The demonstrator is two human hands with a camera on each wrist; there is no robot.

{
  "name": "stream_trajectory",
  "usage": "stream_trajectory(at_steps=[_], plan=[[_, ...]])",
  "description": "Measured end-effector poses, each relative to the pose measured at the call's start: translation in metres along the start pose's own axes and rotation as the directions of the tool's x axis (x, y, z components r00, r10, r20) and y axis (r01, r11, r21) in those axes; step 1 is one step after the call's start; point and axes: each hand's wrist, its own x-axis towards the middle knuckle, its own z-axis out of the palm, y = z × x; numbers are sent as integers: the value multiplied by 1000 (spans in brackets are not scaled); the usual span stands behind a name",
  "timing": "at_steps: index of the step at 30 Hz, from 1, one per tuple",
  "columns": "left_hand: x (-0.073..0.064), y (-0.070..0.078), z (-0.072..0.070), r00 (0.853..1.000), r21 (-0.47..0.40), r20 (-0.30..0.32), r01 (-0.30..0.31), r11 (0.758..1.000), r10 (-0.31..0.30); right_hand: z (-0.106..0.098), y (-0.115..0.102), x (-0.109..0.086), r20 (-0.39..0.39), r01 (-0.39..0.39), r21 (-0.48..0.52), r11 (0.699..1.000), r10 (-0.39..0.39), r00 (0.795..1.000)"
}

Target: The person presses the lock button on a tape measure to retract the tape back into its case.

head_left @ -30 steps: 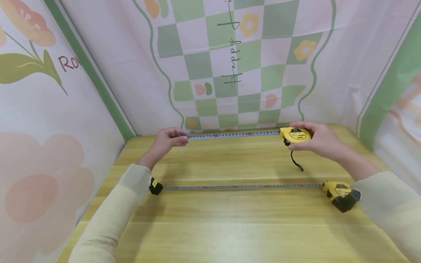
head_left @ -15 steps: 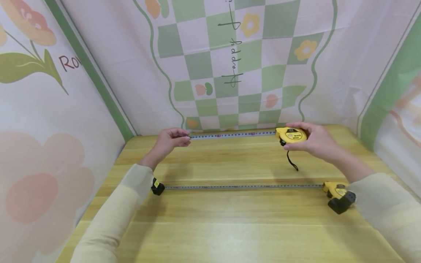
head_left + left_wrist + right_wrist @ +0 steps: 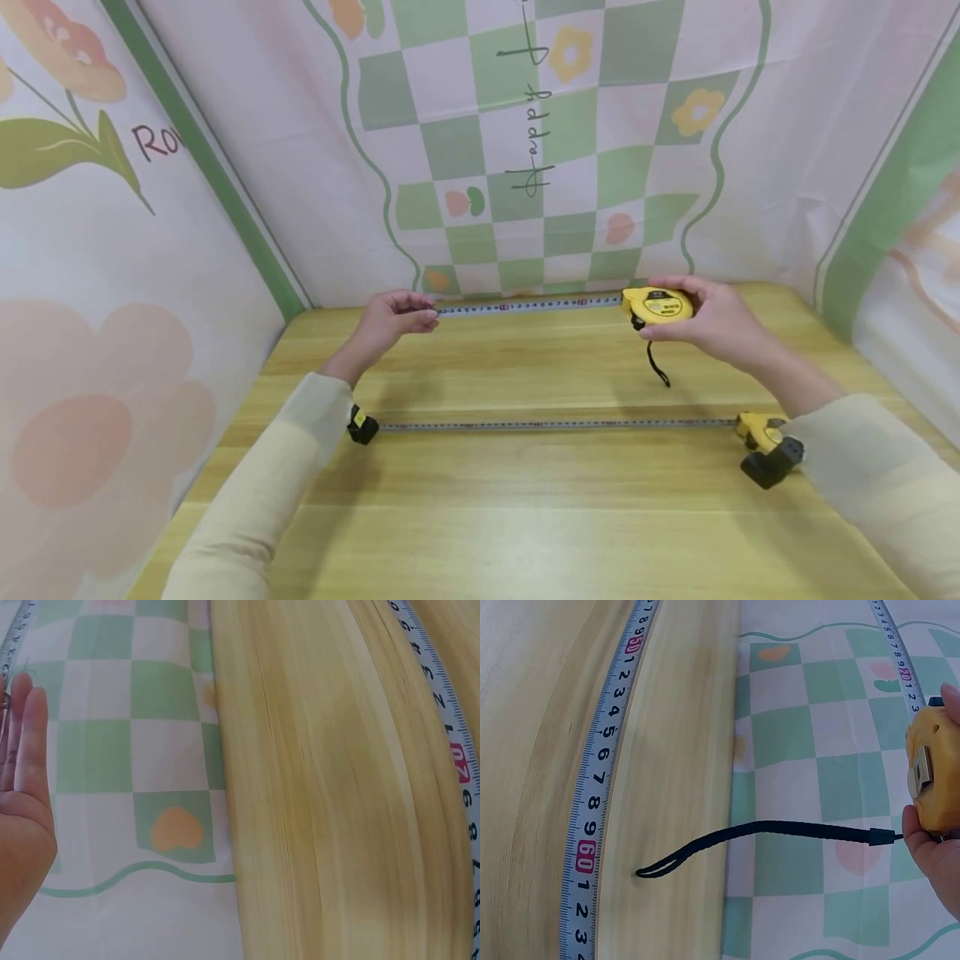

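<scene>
My right hand [image 3: 720, 323] grips the yellow case of a tape measure [image 3: 663, 307] near the back edge of the table. From that case a printed blade [image 3: 536, 307] runs leftward to my left hand [image 3: 382, 327], whose thumb and fingers pinch its end. A black wrist strap [image 3: 780, 827] dangles from the case in the right wrist view. Nearer me, a second tape measure [image 3: 752, 427] lies at the right, partly behind my right sleeve and a black wrist device. Its extended blade [image 3: 540, 426] stretches across the table, its left end hidden behind the left wrist device.
The wooden table [image 3: 525, 517] meets a patterned cloth [image 3: 517, 217] of green and white checks at its back edge. More printed cloth [image 3: 97, 350] hangs along the left, and another panel [image 3: 885, 242] stands on the right.
My right hand has moved left with the yellow case, and the blade between my hands has become shorter. My left hand has shifted slightly right. The second tape measure stays put.
</scene>
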Motion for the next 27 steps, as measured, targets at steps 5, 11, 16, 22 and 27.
stream_trajectory(at_steps=[5, 11, 16, 22, 27], plan=[[0, 0, 3, 1000, 3, 3, -6, 1000, 6, 3, 0, 2, 2, 4, 11, 1000, -4, 1000], [2, 0, 5, 1000, -1, 19, -18, 1000, 18, 5, -2, 1, 10, -2, 14, 1000, 2, 1000], [4, -1, 9, 999, -5, 32, -29, 1000, 29, 8, -4, 1, 19, 0, 7, 1000, -1, 1000], [5, -1, 15, 999, -5, 32, -18, 1000, 18, 11, -6, 1, 26, 11, -12, 1000, -11, 1000], [4, -1, 17, 999, -10, 38, -16, 1000, 17, 11, -5, 1, 33, 15, -27, 1000, -15, 999]])
